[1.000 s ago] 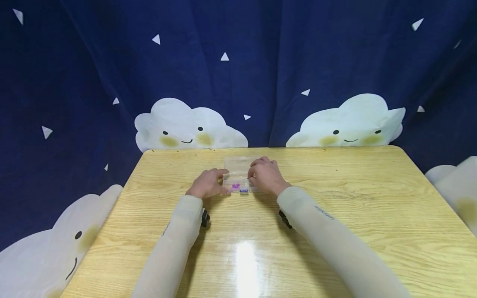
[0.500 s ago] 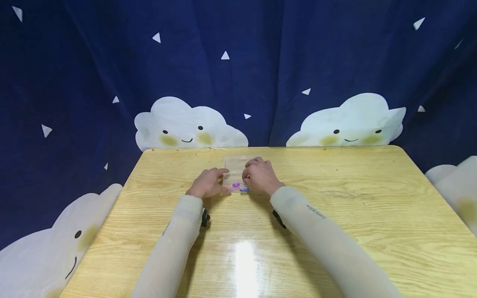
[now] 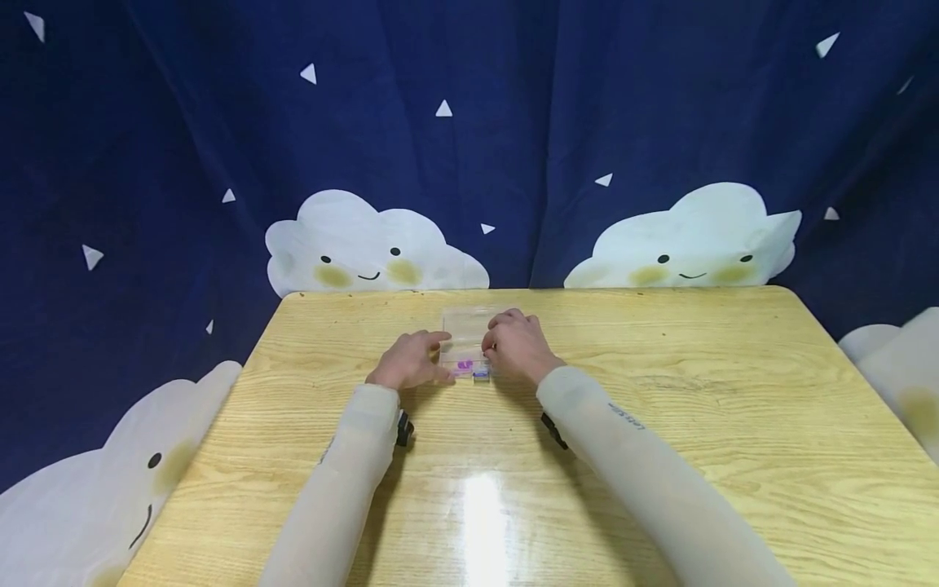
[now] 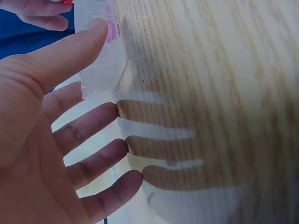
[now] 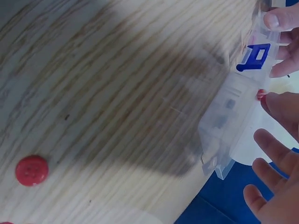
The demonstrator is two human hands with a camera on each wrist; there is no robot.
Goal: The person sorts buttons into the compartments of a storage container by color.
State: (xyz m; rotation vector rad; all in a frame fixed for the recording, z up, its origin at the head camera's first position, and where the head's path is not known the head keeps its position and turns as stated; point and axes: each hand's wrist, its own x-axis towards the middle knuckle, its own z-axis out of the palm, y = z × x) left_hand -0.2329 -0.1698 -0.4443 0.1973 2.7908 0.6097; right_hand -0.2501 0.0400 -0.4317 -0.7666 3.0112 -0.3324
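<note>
A clear plastic box (image 3: 464, 324) with its lid raised stands toward the table's far side. It has a blue latch (image 5: 256, 57) on its front and pink pieces (image 3: 464, 366) inside. My left hand (image 3: 407, 361) holds the box's left end between thumb and fingers, the other fingers spread and reaching the table in the left wrist view. My right hand (image 3: 519, 346) is over the right part of the box, pinching a small red button (image 5: 260, 94) at its edge. Another red button (image 5: 32, 171) lies on the table in the right wrist view.
The wooden table (image 3: 645, 424) extends around the box on all sides. At the right wrist view's bottom left corner a further red piece (image 5: 6, 223) barely shows. A dark blue curtain (image 3: 506, 122) with white clouds hangs behind the table.
The right hand has shifted left across the box, then slightly back to the right. The left hand and the box have stayed in place.
</note>
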